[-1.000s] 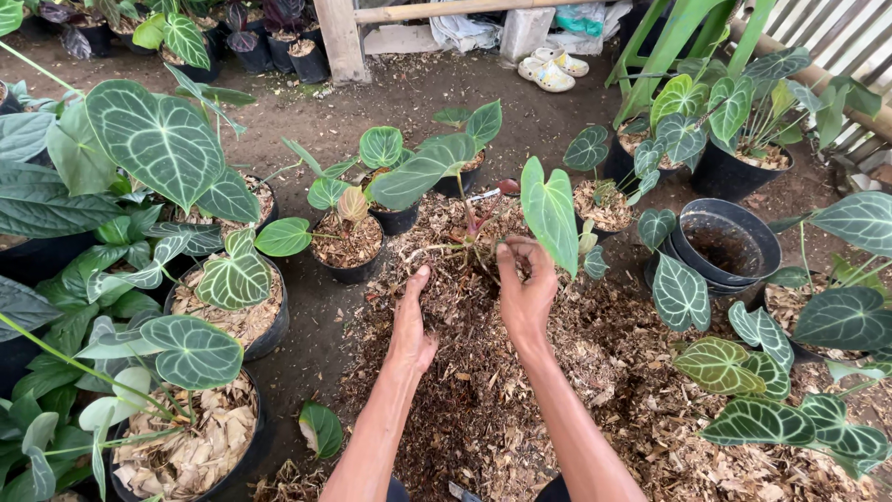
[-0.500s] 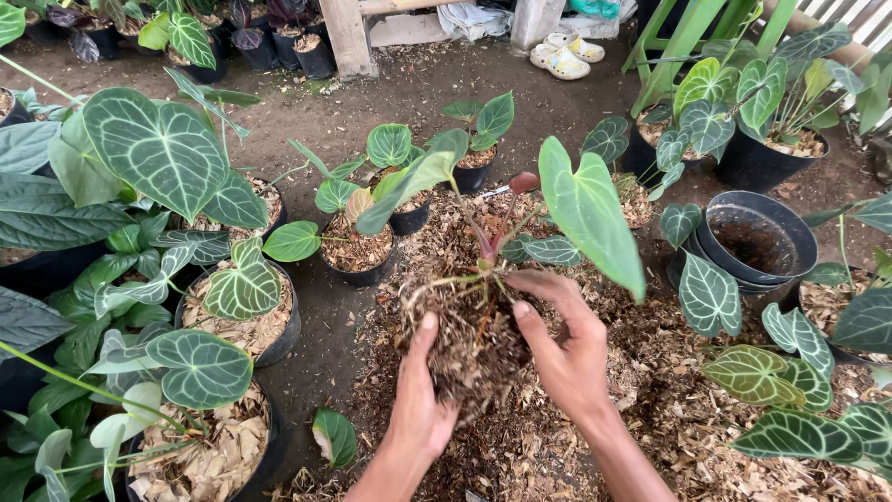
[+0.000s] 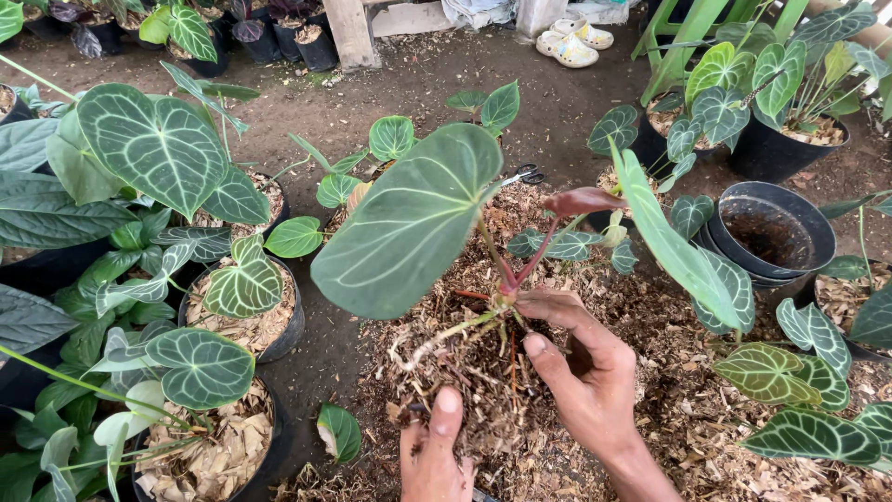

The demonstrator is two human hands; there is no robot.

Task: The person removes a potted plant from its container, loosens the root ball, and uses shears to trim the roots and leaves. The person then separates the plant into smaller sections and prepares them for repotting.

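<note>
I hold up an unpotted plant (image 3: 413,218) with large green heart-shaped leaves, reddish stems and pale bare roots. My right hand (image 3: 585,367) grips its stem base just above the roots. My left hand (image 3: 437,451) cups the brown root clump (image 3: 465,381) from below, thumb up. Bits of woody mulch cling to the roots. The plant hangs over a heap of brown wood-chip mulch (image 3: 669,418) on the ground.
Several black pots of white-veined leafy plants (image 3: 242,307) stand at left and right. An empty stack of black pots (image 3: 771,232) sits at right. Scissors (image 3: 525,174) lie on the mulch behind the plant. Pale sandals (image 3: 576,42) rest on the dirt at the back.
The plant came up out of the mulch heap toward the camera. My hands went from digging in the mulch to holding the roots and stem.
</note>
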